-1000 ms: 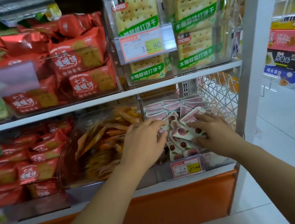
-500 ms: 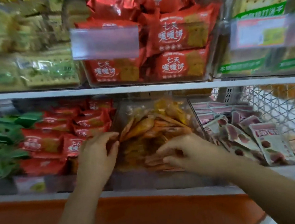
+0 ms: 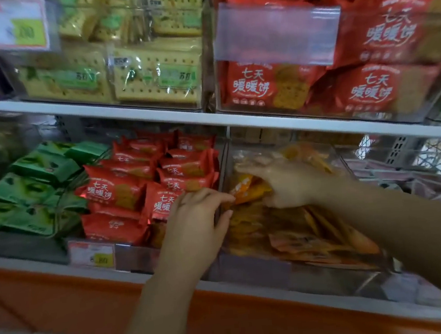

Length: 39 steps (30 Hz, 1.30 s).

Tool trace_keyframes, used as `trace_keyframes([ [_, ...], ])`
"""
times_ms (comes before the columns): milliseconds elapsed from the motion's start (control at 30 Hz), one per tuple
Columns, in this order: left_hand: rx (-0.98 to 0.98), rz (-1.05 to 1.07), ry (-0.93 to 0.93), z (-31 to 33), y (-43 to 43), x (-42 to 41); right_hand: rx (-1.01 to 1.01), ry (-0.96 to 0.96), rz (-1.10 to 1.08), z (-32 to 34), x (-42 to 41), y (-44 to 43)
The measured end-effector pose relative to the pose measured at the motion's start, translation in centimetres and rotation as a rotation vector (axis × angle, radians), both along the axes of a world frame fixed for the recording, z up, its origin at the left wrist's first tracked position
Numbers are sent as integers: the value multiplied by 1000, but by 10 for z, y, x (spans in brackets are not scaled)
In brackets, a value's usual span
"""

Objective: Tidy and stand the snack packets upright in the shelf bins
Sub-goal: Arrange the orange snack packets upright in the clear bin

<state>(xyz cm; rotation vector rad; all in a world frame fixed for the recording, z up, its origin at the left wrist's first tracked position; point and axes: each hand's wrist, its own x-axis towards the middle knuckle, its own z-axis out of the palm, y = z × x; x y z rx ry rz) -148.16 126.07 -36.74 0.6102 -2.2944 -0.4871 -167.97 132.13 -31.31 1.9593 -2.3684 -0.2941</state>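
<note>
Facing a shop shelf unit (image 3: pixel 263 119) with white boards over an orange base panel (image 3: pixel 245 320), you are looking down at its lower row of bins. Large red biscuit bags (image 3: pixel 364 90) are filling the upper right bin behind a blank clear label holder (image 3: pixel 275 34). Yellow cracker packs (image 3: pixel 148 73) with green labels are sitting stacked in the bin to their left.

On the lower board, green packets (image 3: pixel 32 188) are lying heaped at the left, and small red biscuit packets (image 3: pixel 123 189) are sitting in rows beside them, mostly leaning back. Right of those, a clear bin (image 3: pixel 253 270) is holding the orange snack packets (image 3: pixel 317 232), which are lying flat and slanted in a loose pile.

You are reaching your right hand (image 3: pixel 290 183) into that bin, where it is showing through the clear side wall. Its fingers are curling round one orange packet (image 3: pixel 247 191) raised above the pile. Your left hand (image 3: pixel 195 219) is resting just beside it, at the wall dividing the red packets from the orange ones, fingers loosely bent. I cannot tell whether it is gripping the wall or only touching it. The two hands are sitting close together without touching.

A yellow-and-white price tag (image 3: pixel 92 254) is hanging on the lower board's front, below the red packets, its print too blurred to read.
</note>
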Motion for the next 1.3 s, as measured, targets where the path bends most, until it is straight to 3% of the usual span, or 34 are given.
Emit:
trace_keyframes([
  [200,43,-11,63,3,-2,-6,-185,60,9,1,-10,-7],
  [367,31,-12,71,6,-1,-12,-543,-31,-120,9,-22,41],
  [533,20,-26,69,5,9,-25,-771,234,-243,-5,-10,105],
  [700,23,-125,55,6,26,-38,-583,122,-516,6,-5,140],
  [867,114,-171,34,7,36,-46,-514,-15,-594,16,-1,137],
  [1033,200,-169,-1,6,38,-53,-376,-34,-671,12,1,139],
  [1200,411,-121,-246,-2,32,-63,-506,101,-501,16,12,141],
  [1300,479,-104,-310,-5,28,-71,-363,199,-294,20,19,135],
])
